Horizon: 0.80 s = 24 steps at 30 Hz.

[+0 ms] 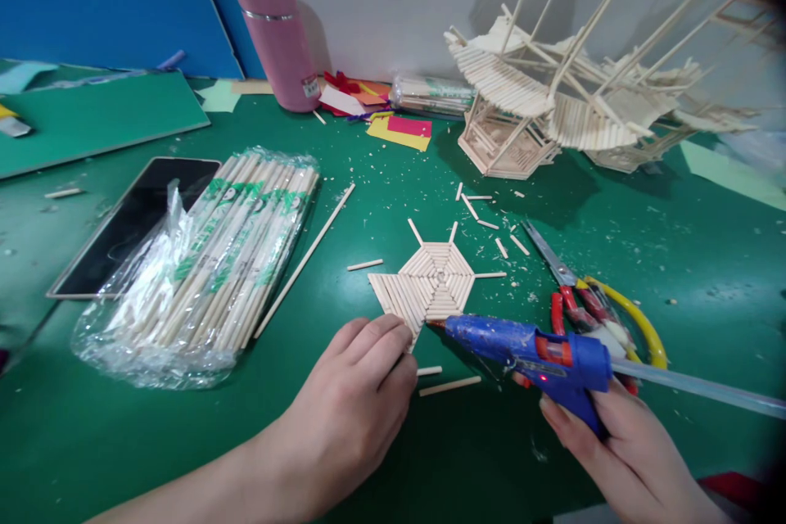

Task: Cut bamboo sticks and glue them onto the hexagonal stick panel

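Note:
A flat hexagon of glued wooden sticks (430, 278) lies on the green table (393, 458). My left hand (359, 393) rests palm down with its fingertips on the hexagon's near left edge. My right hand (620, 446) grips a blue hot glue gun (528, 348) by its handle. The gun's nozzle touches the hexagon's near edge, just right of my left fingertips. A clear glue stick (700, 389) juts out of the gun's back to the right.
A plastic bag of wooden sticks (214, 270) lies left, beside a dark tablet (128, 221). Red-and-yellow-handled scissors (583, 299) sit behind the gun. A large stick model (553, 98), a pink flask (276, 33) and coloured paper scraps (399, 129) stand at the back. Short stick offcuts (491, 221) litter the middle.

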{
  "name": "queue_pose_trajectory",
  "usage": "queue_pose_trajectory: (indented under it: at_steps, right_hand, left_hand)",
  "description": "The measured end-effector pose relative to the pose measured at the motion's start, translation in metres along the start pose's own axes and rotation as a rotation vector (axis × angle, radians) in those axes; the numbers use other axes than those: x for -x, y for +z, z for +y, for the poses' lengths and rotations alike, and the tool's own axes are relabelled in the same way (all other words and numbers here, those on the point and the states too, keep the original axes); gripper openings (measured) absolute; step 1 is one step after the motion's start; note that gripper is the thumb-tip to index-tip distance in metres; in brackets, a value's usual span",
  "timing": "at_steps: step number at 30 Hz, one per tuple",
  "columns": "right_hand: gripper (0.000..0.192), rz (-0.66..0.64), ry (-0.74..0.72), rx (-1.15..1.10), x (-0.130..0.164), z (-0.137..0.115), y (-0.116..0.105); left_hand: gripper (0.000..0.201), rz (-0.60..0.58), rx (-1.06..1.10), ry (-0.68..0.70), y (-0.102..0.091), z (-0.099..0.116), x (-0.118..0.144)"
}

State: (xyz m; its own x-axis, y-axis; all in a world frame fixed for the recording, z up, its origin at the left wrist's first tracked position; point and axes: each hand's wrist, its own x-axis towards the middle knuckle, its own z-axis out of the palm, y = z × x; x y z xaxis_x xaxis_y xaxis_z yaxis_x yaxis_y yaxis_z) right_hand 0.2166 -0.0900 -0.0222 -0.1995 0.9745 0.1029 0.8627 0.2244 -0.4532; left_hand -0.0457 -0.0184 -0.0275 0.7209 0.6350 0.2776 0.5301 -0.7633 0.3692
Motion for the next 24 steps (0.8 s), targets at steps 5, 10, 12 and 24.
queue_pose_trajectory:
  at_steps: [5,10,12,24]
  right_hand:
    - [0.025,-0.004,0.03,-0.084,-0.008,-0.013,-0.001]
    - [0.021,-0.013,0.021,-0.117,-0.008,-0.014,0.0]
    - [0.019,-0.015,0.016,-0.124,-0.008,-0.013,0.001]
    - [0.02,-0.016,0.035,-0.17,-0.007,-0.01,0.0]
  left_hand:
    - [0.018,0.009,0.007,0.019,-0.001,0.0,-0.001]
    - [0.018,0.001,0.019,0.013,-0.001,0.001,0.0]
    - [0.018,0.005,0.019,0.01,-0.001,0.001,0.0]
    - [0.019,-0.003,0.016,0.009,-0.001,0.0,-0.001]
